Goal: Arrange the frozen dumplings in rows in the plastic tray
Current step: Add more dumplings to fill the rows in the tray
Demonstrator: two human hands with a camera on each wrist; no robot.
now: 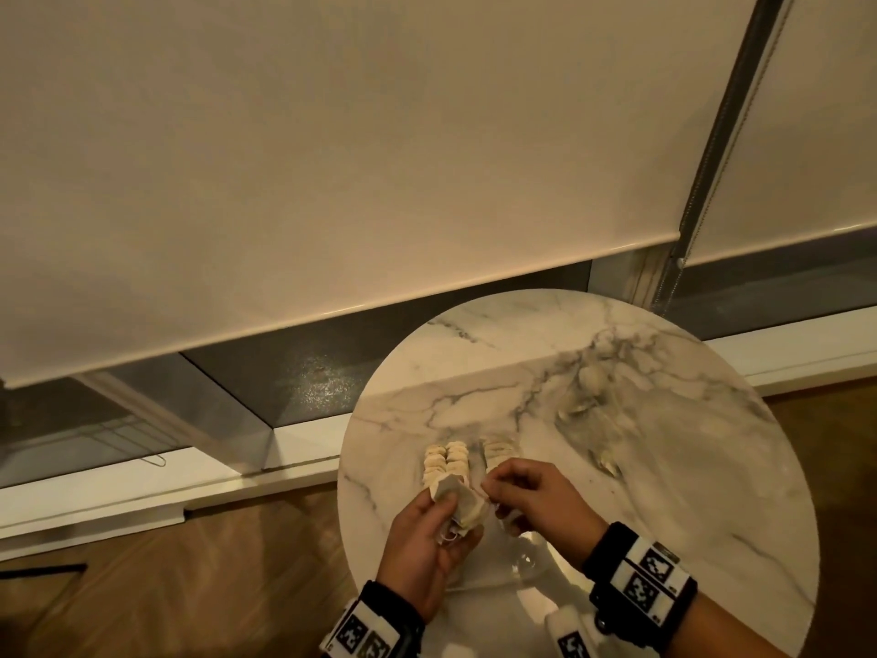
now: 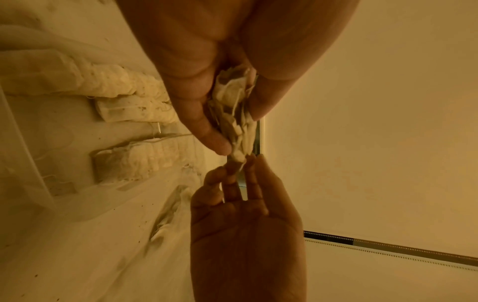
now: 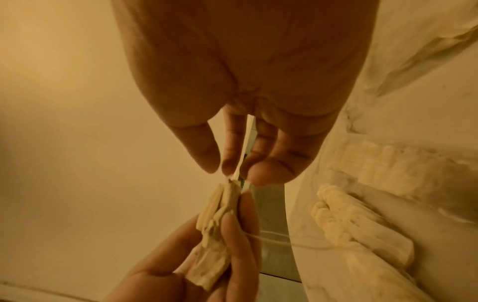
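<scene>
I stand at a round marble table (image 1: 617, 353) on a wooden floor (image 1: 199, 586); cream roller blinds (image 1: 332, 159) cover the windows under warm, dim light.

Pale dumplings (image 1: 447, 460) packed upright in three rows inside clear tray (image 1: 527, 560); small clump (image 1: 467, 508) held above near rows' near end.

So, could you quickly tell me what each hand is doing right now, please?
Left hand: gripping a stack of pale flat pieces.
Right hand: fingers pinching the top end of that stack.
</scene>
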